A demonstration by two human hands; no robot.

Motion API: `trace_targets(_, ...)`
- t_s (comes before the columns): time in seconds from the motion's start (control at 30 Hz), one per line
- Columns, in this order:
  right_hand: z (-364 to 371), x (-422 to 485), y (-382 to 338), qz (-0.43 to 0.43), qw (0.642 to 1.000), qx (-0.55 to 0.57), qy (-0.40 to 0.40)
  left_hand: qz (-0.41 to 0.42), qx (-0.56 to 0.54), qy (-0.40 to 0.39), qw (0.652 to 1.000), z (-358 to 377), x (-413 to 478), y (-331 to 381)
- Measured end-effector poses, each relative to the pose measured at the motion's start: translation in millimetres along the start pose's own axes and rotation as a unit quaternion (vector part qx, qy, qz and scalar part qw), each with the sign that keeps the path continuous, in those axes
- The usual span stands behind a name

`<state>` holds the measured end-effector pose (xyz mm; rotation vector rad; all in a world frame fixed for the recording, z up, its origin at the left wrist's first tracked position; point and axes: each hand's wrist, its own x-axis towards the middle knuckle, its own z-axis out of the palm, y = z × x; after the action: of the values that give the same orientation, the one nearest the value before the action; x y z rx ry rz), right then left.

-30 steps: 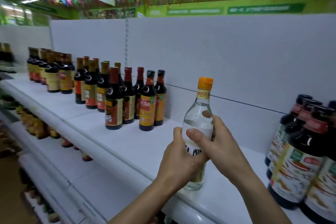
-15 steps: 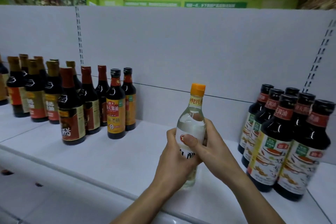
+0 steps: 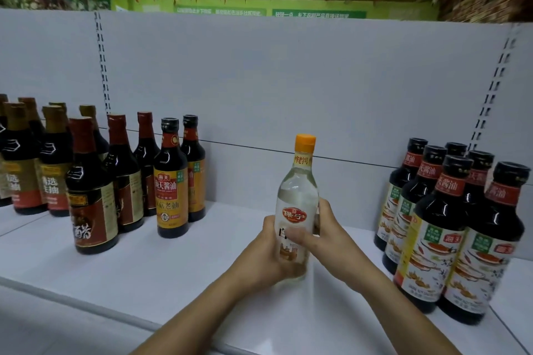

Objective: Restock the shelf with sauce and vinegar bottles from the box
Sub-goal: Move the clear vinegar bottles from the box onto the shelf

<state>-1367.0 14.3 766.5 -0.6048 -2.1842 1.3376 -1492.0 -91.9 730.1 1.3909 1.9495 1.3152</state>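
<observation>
A clear vinegar bottle (image 3: 297,199) with an orange cap and a white label stands upright over the white shelf (image 3: 202,262), in the gap between two groups of dark bottles. My left hand (image 3: 266,256) grips its lower body from the left. My right hand (image 3: 326,233) wraps it from the right, thumb across the label. Whether the bottle's base touches the shelf is hidden by my hands.
Several dark sauce bottles (image 3: 170,181) with orange and red labels stand at the left. Several dark soy bottles (image 3: 441,233) with white-green labels crowd the right. A white back panel (image 3: 288,81) closes the shelf behind. The box is out of view.
The view has swung right and closer to the shelf. The bottle, held in both hands, has moved forward and down toward the shelf gap, label now facing me.
</observation>
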Motion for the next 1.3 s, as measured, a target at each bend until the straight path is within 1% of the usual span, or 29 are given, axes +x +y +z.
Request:
trace_targets(0.07, -3, 8, 6, 0.036, 0.999, -0.010, -0.005, -0.001, 0.026, -0.019, 0.999, -3, 6, -10)
trace_targets(0.13, -5, 17, 15, 0.059, 0.997, -0.056, -0.020, 0.000, 0.036, -0.025, 0.999, -5, 14, -17)
trace_targets(0.2, -5, 25, 28, 0.066, 0.993, -0.096, -0.036, 0.008, 0.045, -0.032, 0.998, -7, 24, -20)
trace_targets(0.27, -1, 32, 40, 0.068, 0.991, -0.108, -0.036, 0.015, 0.049, -0.043, 0.998, -10, 35, -21)
trace_targets(0.47, 8, 55, 57, 0.070, 0.987, -0.142, -0.013, 0.013, 0.050, -0.033, 0.998, -15, 65, -37)
trace_targets(0.7, 18, 74, 68, 0.059, 0.971, -0.225, 0.050, 0.004, 0.052, -0.014, 0.999, -18, 85, -53)
trace_targets(0.8, 21, 81, 74, 0.068, 0.970, -0.227, 0.062, 0.005, 0.057, -0.008, 0.998, -18, 92, -57)
trace_targets(0.9, 23, 85, 83, 0.055, 0.975, -0.207, 0.066, 0.006, 0.051, 0.003, 0.999, -18, 96, -60)
trace_targets(1.3, 24, 87, 91, 0.043, 0.974, -0.211, 0.073, 0.013, 0.059, 0.035, 0.998, -15, 93, -65)
